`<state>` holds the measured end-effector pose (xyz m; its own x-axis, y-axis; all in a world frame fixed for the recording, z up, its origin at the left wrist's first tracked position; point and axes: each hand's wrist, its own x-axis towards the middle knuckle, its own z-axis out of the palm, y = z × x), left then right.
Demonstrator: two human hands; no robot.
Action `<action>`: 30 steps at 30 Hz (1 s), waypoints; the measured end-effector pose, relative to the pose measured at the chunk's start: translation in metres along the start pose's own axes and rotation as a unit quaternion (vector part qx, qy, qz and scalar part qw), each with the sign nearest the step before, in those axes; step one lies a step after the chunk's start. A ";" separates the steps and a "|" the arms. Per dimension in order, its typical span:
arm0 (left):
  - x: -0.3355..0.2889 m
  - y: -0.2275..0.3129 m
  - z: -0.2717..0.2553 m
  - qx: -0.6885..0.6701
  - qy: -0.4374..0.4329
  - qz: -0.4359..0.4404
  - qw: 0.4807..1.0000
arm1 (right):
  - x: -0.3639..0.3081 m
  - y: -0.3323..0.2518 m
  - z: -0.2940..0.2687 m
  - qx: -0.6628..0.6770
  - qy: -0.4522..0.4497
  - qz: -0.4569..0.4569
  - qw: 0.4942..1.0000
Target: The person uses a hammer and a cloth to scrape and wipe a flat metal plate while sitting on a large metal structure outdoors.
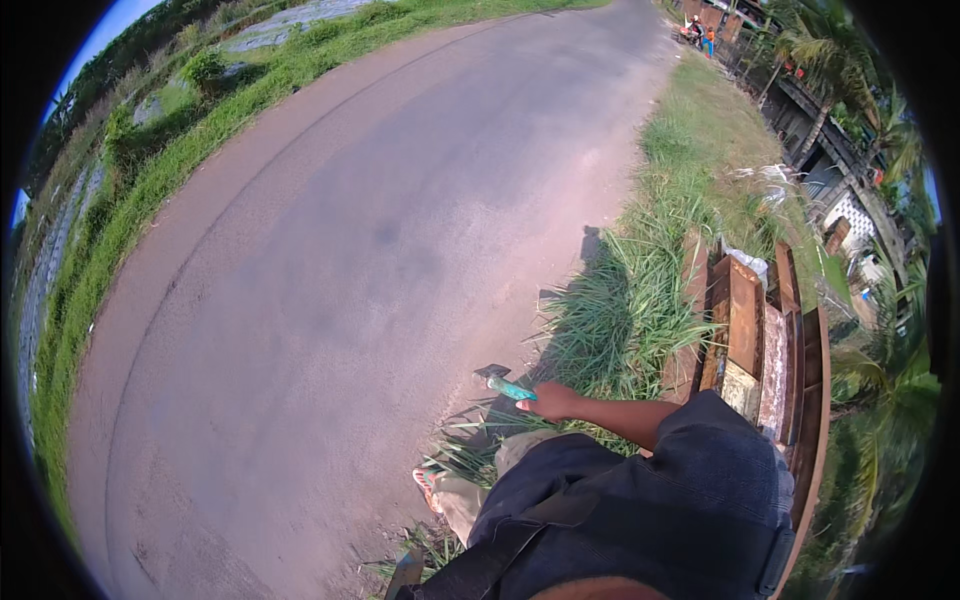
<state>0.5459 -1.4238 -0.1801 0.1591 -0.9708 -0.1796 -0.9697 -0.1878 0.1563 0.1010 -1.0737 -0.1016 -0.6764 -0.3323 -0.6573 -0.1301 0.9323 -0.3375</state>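
Note:
My right hand (552, 401) reaches out over the grass at the road's edge, its fingers wrapped round the turquoise handle of a short hand tool (512, 388). A dark, flat head sits at the tool's far end, over the road; its exact kind is too small to make out. My left hand does not show. A patch of bare skin (600, 590) appears at the lower edge, and I cannot tell which part of me it is. Below the tool, my foot in a red and white shoe (426, 488) stands at the road's edge beside long grass blades (470, 440).
A paved road (330, 270) curves past on the left, with a grassy verge (150, 215) beyond. Tall grass (640, 300) grows on the right by a stack of rusty brown boards or beams (745, 315). Farther off are people with a motorbike (694, 32), palms and buildings.

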 end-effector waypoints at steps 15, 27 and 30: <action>0.338 0.158 0.326 -0.125 -0.065 -0.036 0.989 | 0.364 -0.185 0.263 0.037 -0.157 -0.024 0.987; 0.388 0.173 0.413 -0.099 0.061 0.078 0.990 | 0.558 -0.242 0.489 0.128 -0.253 -0.328 0.901; 0.386 0.182 0.415 -0.133 0.093 0.063 0.985 | 0.595 -0.265 0.508 0.051 -0.140 -0.443 0.884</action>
<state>0.3538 -1.7704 -0.6244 0.0967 -0.9947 0.0352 -0.9050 -0.0732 0.4190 0.1011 -1.5910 -0.7457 -0.1341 -0.9612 -0.2411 -0.4436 0.2758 -0.8527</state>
